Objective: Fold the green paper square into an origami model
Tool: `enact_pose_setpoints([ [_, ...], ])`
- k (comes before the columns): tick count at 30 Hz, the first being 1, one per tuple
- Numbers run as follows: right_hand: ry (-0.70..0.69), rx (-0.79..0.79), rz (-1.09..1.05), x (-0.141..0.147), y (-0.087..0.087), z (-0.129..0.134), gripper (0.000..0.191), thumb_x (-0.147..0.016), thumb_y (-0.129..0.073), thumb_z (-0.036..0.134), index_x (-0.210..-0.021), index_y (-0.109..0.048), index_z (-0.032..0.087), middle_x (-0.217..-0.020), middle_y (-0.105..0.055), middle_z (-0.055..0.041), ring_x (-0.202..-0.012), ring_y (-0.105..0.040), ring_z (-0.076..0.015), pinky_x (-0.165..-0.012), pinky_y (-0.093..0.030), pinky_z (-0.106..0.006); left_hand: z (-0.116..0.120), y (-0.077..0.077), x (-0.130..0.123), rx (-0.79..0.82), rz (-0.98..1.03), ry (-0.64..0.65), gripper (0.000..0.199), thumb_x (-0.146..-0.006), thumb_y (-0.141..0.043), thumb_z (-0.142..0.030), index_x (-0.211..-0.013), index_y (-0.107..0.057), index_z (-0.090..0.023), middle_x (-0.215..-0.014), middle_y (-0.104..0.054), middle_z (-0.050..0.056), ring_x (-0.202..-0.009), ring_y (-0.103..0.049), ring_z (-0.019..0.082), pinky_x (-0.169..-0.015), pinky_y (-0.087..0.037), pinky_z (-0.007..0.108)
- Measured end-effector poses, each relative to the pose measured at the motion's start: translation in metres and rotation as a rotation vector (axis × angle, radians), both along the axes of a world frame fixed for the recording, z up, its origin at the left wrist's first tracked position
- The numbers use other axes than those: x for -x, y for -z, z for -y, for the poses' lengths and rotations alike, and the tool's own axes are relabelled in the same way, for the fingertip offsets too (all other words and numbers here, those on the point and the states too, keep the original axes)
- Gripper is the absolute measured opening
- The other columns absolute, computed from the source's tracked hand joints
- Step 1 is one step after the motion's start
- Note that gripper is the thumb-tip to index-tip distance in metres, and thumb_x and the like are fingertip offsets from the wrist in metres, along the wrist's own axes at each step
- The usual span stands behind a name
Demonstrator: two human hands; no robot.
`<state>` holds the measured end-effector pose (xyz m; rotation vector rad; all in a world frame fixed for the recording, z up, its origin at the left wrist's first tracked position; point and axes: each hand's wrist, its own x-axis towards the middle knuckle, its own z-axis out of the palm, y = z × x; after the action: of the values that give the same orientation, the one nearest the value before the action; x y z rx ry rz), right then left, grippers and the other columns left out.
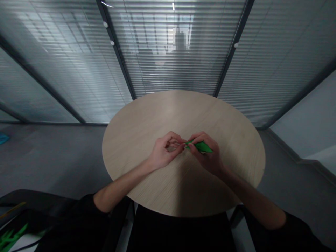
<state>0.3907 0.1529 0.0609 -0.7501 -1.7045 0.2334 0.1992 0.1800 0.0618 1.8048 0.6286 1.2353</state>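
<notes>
Right now your left hand (165, 151) and right hand (206, 154) are pinched close together on the pointed green paper (202, 147), its long axis running sideways over the round wooden worktop (170, 108), most of it on your right-hand side.

Body log | black top (178, 234): matt fabric, no visible markings | left sleeve (89, 210), right sleeve (296, 231): black, ending around the elbows | left forearm (123, 185), right forearm (252, 199): bare | left hand (164, 150), right hand (207, 154): bare, slender fingers
</notes>
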Motion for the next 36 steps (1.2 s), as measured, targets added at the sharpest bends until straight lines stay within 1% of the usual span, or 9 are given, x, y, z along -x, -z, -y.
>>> enact_pose_setpoints([
  [11, 0.023, -0.005, 0.006, -0.0007, 0.0006, -0.0004, 0.009, -0.093, -0.068, 0.021, -0.086, -0.062, 0.024, -0.087, -0.069, -0.0032, -0.076, -0.066, -0.0166, -0.068, -0.055, -0.034, 0.0005, 0.0022, 0.0010, -0.020, -0.010, 0.027, 0.018, -0.089, -0.072, -0.026, -0.097, -0.058, -0.018, -0.098, -0.079, 0.010, -0.074, -0.074, 0.013, -0.065, -0.062, 0.022],
  [16, 0.021, -0.012, 0.010, -0.0009, 0.0003, -0.0002, 0.009, -0.093, -0.068, 0.021, -0.086, -0.062, 0.024, -0.087, -0.069, -0.0035, -0.077, -0.066, -0.0170, -0.069, -0.055, -0.034, -0.0003, 0.0030, 0.0004, -0.018, 0.013, 0.015, 0.019, -0.089, -0.074, -0.028, -0.094, -0.060, -0.017, -0.095, -0.078, 0.010, -0.077, -0.075, 0.015, -0.065, -0.062, 0.023],
  [19, 0.013, -0.011, 0.006, -0.0006, 0.0006, -0.0002, 0.009, -0.092, -0.068, 0.019, -0.086, -0.063, 0.024, -0.088, -0.069, -0.0029, -0.077, -0.066, -0.0165, -0.069, -0.055, -0.033, -0.0002, 0.0027, 0.0004, -0.009, 0.005, 0.008, 0.017, -0.092, -0.072, -0.030, -0.093, -0.061, -0.017, -0.093, -0.078, 0.010, -0.073, -0.075, 0.014, -0.063, -0.061, 0.022],
  [24, 0.012, 0.008, -0.015, 0.0001, 0.0007, 0.0001, 0.010, -0.091, -0.069, 0.018, -0.086, -0.063, 0.024, -0.088, -0.068, -0.0024, -0.077, -0.066, -0.0160, -0.069, -0.054, -0.033, 0.0001, 0.0030, 0.0007, 0.031, 0.004, 0.013, 0.021, -0.092, -0.073, -0.034, -0.094, -0.061, -0.016, -0.092, -0.079, 0.010, -0.069, -0.075, 0.014, -0.060, -0.061, 0.022],
  [31, 0.005, 0.027, -0.016, -0.0008, -0.0002, 0.0002, 0.010, -0.091, -0.069, 0.018, -0.085, -0.062, 0.023, -0.088, -0.068, -0.0028, -0.077, -0.066, -0.0161, -0.069, -0.053, -0.033, 0.0005, 0.0032, 0.0012, 0.044, 0.001, 0.026, 0.019, -0.092, -0.072, -0.031, -0.094, -0.061, -0.016, -0.087, -0.078, 0.008, -0.068, -0.076, 0.014, -0.058, -0.060, 0.019],
  [36, 0.002, 0.048, -0.030, -0.0012, 0.0009, 0.0001, 0.010, -0.091, -0.069, 0.018, -0.086, -0.062, 0.024, -0.089, -0.067, -0.0026, -0.077, -0.065, -0.0158, -0.068, -0.052, -0.032, 0.0006, 0.0024, 0.0014, 0.063, -0.017, 0.024, 0.019, -0.091, -0.073, -0.031, -0.096, -0.060, -0.016, -0.090, -0.079, 0.008, -0.069, -0.076, 0.013, -0.060, -0.060, 0.018],
])
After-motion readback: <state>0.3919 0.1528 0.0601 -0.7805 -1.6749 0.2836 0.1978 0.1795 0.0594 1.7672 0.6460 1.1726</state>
